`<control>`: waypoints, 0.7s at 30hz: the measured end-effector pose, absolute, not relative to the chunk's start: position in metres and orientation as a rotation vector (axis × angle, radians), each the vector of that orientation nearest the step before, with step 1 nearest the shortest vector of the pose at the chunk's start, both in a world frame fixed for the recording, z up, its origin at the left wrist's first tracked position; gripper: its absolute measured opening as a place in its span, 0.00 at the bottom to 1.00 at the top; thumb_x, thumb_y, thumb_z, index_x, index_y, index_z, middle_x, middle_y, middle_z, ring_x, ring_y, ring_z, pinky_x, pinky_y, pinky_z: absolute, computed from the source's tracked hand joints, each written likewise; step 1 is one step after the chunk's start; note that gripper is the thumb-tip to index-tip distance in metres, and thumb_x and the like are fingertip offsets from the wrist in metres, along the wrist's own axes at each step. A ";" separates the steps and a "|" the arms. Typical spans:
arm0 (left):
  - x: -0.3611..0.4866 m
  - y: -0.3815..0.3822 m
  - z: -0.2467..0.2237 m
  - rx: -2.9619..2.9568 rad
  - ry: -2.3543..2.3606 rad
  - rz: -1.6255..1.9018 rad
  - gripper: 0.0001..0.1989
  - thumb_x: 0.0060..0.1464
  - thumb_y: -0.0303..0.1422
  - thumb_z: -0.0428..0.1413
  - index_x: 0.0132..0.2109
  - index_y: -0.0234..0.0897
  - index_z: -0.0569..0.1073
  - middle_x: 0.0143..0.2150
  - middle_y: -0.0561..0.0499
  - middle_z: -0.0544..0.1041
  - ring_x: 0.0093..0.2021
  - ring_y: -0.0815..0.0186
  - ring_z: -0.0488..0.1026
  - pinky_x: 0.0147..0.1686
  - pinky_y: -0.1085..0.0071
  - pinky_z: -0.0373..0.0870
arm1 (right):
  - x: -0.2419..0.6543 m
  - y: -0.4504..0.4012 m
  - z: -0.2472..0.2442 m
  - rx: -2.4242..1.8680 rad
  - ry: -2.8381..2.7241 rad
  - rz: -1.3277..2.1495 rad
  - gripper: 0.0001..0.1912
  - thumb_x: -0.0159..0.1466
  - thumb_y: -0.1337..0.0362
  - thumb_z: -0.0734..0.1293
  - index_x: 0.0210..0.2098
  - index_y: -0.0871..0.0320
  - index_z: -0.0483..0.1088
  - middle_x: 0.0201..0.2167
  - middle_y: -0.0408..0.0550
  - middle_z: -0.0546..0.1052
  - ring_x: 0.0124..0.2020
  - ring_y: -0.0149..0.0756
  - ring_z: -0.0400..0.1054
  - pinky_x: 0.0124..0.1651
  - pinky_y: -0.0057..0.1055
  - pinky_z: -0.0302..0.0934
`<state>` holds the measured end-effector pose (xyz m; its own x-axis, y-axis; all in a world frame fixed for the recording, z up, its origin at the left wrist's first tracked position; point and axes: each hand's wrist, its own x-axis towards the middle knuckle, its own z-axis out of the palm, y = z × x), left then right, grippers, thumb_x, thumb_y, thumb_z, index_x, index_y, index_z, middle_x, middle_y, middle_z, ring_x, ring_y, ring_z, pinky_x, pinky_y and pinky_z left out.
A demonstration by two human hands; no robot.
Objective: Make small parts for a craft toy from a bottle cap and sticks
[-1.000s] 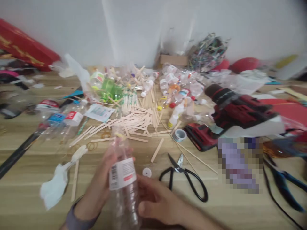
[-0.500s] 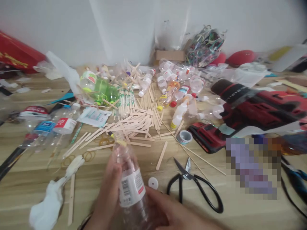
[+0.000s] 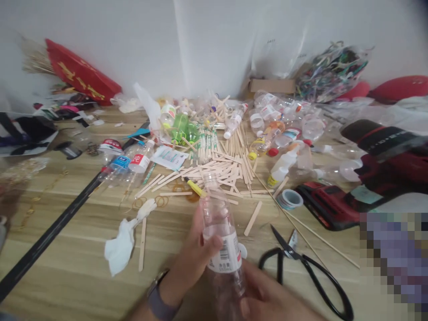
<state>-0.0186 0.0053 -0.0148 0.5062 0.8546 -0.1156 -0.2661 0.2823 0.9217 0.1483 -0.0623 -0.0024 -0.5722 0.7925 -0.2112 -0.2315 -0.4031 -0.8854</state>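
Your left hand (image 3: 194,254) grasps the clear bottle (image 3: 228,256) by its label, thumb across the front; your right hand (image 3: 262,292) grips its lower side. Bottle's above the table (image 3: 83,267), well apart from the back edge. White disc (image 3: 243,251) just behind (partly hidden). Black-handled scissors (image 3: 290,254) lie open, right; wooden sticks (image 3: 214,171) pile up beyond, toward the back edge.

held bottle (image 3: 222,214): clear | label (image 3: 230,261): white, dark barcode, red patch | watch strap (image 3: 160,299): muted purple | scissors (image 3: 334,292): black handles | drill (image 3: 377,167): red and black | 2 other labels: blue (image 3: 120,162); red and white (image 3: 139,163) | packaging (image 3: 80,73): red, gold markings | sticks (image 3: 253,218): pale tan | straws (image 3: 207,142): white, green markings | table (image 3: 80,263): light brown, wood-grain streaks
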 end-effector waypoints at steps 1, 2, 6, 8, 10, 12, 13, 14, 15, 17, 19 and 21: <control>-0.019 0.005 -0.013 1.006 0.661 0.836 0.52 0.50 0.51 0.63 0.70 0.46 0.41 0.60 0.40 0.69 0.55 0.49 0.71 0.49 0.59 0.70 | 0.148 -0.063 -0.004 -0.861 -1.140 2.022 0.44 0.53 0.38 0.71 0.62 0.55 0.64 0.52 0.54 0.72 0.53 0.50 0.66 0.57 0.43 0.56; -0.019 0.005 -0.012 0.989 0.623 0.836 0.53 0.48 0.49 0.65 0.70 0.46 0.42 0.60 0.40 0.69 0.53 0.51 0.72 0.46 0.60 0.71 | 0.148 -0.064 -0.006 -0.887 -1.140 2.021 0.44 0.52 0.38 0.71 0.61 0.55 0.64 0.52 0.54 0.72 0.53 0.51 0.66 0.57 0.43 0.57; -0.019 0.004 -0.010 0.950 0.526 0.865 0.55 0.44 0.43 0.69 0.69 0.49 0.43 0.58 0.42 0.69 0.47 0.56 0.74 0.42 0.64 0.73 | 0.149 -0.072 -0.013 -0.971 -1.123 2.001 0.45 0.51 0.36 0.71 0.60 0.54 0.66 0.52 0.54 0.73 0.53 0.52 0.66 0.57 0.44 0.58; -0.019 0.004 -0.009 0.954 0.501 0.865 0.54 0.44 0.40 0.70 0.69 0.49 0.45 0.56 0.44 0.71 0.45 0.58 0.75 0.41 0.64 0.74 | 0.150 -0.076 -0.015 -1.007 -1.112 1.973 0.42 0.52 0.38 0.71 0.60 0.53 0.67 0.52 0.53 0.73 0.55 0.52 0.65 0.57 0.44 0.59; -0.019 0.005 -0.010 0.961 0.483 0.857 0.51 0.43 0.39 0.70 0.67 0.48 0.49 0.53 0.45 0.72 0.43 0.59 0.76 0.39 0.65 0.74 | 0.148 -0.079 -0.015 -1.038 -1.114 1.939 0.39 0.54 0.40 0.71 0.59 0.51 0.68 0.52 0.52 0.73 0.55 0.50 0.65 0.57 0.43 0.59; -0.018 0.006 -0.010 0.974 0.495 0.870 0.48 0.43 0.40 0.69 0.66 0.47 0.52 0.52 0.45 0.73 0.41 0.59 0.76 0.38 0.66 0.74 | 0.146 -0.080 -0.015 -1.014 -1.132 1.933 0.36 0.55 0.40 0.70 0.57 0.51 0.69 0.51 0.51 0.74 0.51 0.47 0.68 0.53 0.40 0.63; -0.018 0.007 -0.011 0.977 0.520 0.887 0.47 0.43 0.40 0.69 0.65 0.47 0.53 0.51 0.46 0.73 0.41 0.59 0.76 0.37 0.66 0.74 | 0.144 -0.080 -0.016 -0.993 -1.144 1.939 0.35 0.56 0.39 0.69 0.57 0.51 0.70 0.49 0.51 0.75 0.47 0.45 0.70 0.49 0.38 0.65; -0.019 0.008 -0.011 0.976 0.558 0.910 0.47 0.43 0.39 0.69 0.65 0.46 0.54 0.51 0.46 0.74 0.40 0.60 0.76 0.36 0.66 0.74 | 0.144 -0.080 -0.017 -0.978 -1.159 1.943 0.34 0.57 0.39 0.68 0.56 0.52 0.70 0.46 0.51 0.76 0.43 0.42 0.71 0.44 0.35 0.67; -0.019 0.009 -0.011 0.975 0.604 0.939 0.46 0.42 0.39 0.70 0.64 0.45 0.55 0.50 0.46 0.74 0.39 0.61 0.76 0.36 0.67 0.74 | 0.144 -0.080 -0.018 -0.976 -1.177 1.952 0.33 0.59 0.39 0.67 0.56 0.53 0.70 0.42 0.50 0.76 0.39 0.40 0.72 0.39 0.33 0.67; -0.019 0.012 -0.010 0.961 0.698 0.985 0.43 0.39 0.39 0.70 0.60 0.42 0.59 0.46 0.48 0.75 0.38 0.62 0.75 0.36 0.68 0.73 | 0.147 -0.081 -0.021 -1.044 -1.208 1.972 0.33 0.61 0.40 0.65 0.57 0.54 0.69 0.37 0.49 0.76 0.33 0.37 0.72 0.32 0.29 0.67; -0.019 0.015 -0.009 0.933 0.750 1.011 0.39 0.38 0.39 0.70 0.56 0.40 0.63 0.42 0.50 0.76 0.37 0.63 0.74 0.36 0.68 0.72 | 0.155 -0.083 -0.022 -1.222 -1.248 1.928 0.32 0.62 0.40 0.64 0.57 0.54 0.68 0.36 0.49 0.76 0.29 0.35 0.71 0.28 0.28 0.65; -0.019 0.017 -0.008 0.904 0.759 1.023 0.36 0.38 0.39 0.70 0.53 0.38 0.64 0.42 0.49 0.75 0.36 0.63 0.74 0.36 0.68 0.71 | 0.165 -0.086 -0.022 -1.433 -1.336 1.758 0.30 0.62 0.42 0.64 0.55 0.55 0.70 0.35 0.48 0.75 0.26 0.33 0.69 0.24 0.26 0.63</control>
